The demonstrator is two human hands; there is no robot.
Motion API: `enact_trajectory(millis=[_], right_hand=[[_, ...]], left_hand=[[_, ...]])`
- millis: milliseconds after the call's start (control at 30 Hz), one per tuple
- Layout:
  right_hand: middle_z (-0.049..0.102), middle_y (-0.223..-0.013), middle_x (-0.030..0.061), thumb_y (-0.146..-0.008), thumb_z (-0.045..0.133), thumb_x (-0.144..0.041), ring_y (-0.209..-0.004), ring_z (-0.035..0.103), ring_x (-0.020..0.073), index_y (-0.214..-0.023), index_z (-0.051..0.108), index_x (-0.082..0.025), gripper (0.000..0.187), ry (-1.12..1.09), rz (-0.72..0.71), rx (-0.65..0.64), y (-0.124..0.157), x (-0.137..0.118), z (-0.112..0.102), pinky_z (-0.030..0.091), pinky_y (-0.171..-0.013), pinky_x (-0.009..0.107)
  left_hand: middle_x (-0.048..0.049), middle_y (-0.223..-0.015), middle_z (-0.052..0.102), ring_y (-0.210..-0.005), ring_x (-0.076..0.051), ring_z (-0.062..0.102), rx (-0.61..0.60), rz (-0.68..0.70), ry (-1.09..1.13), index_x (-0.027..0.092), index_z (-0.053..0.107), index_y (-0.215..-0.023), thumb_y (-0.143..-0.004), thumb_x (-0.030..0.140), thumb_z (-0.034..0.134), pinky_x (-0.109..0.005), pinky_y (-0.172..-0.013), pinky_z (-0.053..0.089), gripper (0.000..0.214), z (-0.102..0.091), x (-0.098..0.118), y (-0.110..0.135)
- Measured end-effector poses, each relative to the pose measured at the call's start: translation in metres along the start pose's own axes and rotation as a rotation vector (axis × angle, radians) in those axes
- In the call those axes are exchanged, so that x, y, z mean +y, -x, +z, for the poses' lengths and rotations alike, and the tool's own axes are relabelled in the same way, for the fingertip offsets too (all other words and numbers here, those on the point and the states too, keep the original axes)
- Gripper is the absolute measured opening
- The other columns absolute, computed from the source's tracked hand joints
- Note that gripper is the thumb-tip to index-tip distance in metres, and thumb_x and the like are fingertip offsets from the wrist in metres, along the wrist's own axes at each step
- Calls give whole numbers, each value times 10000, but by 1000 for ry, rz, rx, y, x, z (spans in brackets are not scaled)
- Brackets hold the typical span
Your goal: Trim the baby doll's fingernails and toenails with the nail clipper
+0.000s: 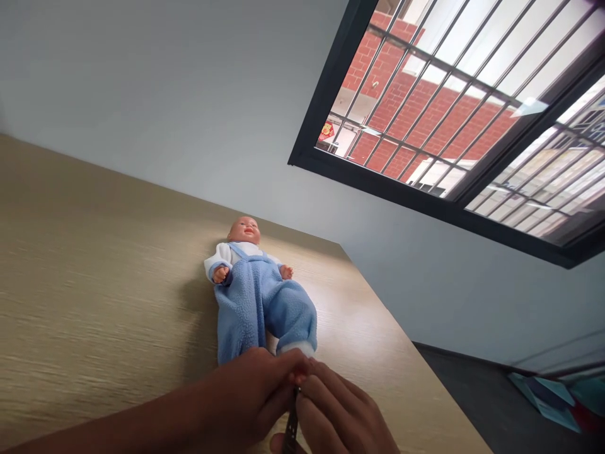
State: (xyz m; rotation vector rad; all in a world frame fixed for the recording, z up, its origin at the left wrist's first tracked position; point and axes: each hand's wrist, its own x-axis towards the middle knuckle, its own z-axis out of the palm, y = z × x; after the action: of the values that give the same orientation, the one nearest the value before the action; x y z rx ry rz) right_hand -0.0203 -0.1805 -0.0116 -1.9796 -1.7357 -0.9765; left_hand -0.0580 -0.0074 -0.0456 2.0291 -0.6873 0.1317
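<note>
A baby doll (250, 284) in light-blue fleece overalls and a white top lies on its back on the wooden table, its head toward the wall. From the lower left, my left hand (265, 391) reaches the end of the doll's leg, fingers closed around its foot (299, 377), which is mostly hidden. Closed on a narrow dark metal tool that looks like a nail clipper (290, 429) is my right hand (340, 410). The clipper's upper end is close by the foot; whether they touch, I cannot tell.
The pale wooden table (94, 284) meets a light wall (165, 94) at the back. Its right edge slants down toward the dark floor (454, 378). A barred window (425, 107) is at upper right. Teal and red items (548, 397) rest on the floor at right.
</note>
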Motion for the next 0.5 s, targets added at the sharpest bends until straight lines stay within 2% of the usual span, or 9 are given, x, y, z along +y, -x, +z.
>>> enact_trajectory(millis=[133,233,367,500], right_hand=[[637,-686,-5,-996,475,-488,-562,653,148,-982,519,-219,273,-303,299,63,7,6,-4,531,-517,235],[631,-739,-22,-980,532,-474,-628,658,135,-1042,527,-232,250,-429,489,-27,14,9,-5,537,-578,227],[617,-775,-1,-970,550,-452,-682,656,150,-979,535,-221,231,-486,544,-94,18,6,-1,545,-616,244],[641,-785,2,-972,570,-422,-688,654,158,-985,539,-233,192,-453,525,-28,12,2,-1,549,-634,249]], left_hand=[[39,-788,635,-699,-113,616,-34,-92,150,206,503,-1055,-991,210,448,-191,-665,445,84,-5,7,0],[38,-799,644,-705,-102,622,-38,-124,262,198,526,-1042,-984,201,470,-168,-652,457,82,-8,10,-1],[38,-758,637,-667,-96,615,-43,-90,240,189,537,-997,-970,166,466,-159,-627,462,79,-9,8,-1],[26,-772,650,-694,-117,643,-19,-31,174,190,508,-985,-970,179,452,-175,-637,475,59,-5,2,0]])
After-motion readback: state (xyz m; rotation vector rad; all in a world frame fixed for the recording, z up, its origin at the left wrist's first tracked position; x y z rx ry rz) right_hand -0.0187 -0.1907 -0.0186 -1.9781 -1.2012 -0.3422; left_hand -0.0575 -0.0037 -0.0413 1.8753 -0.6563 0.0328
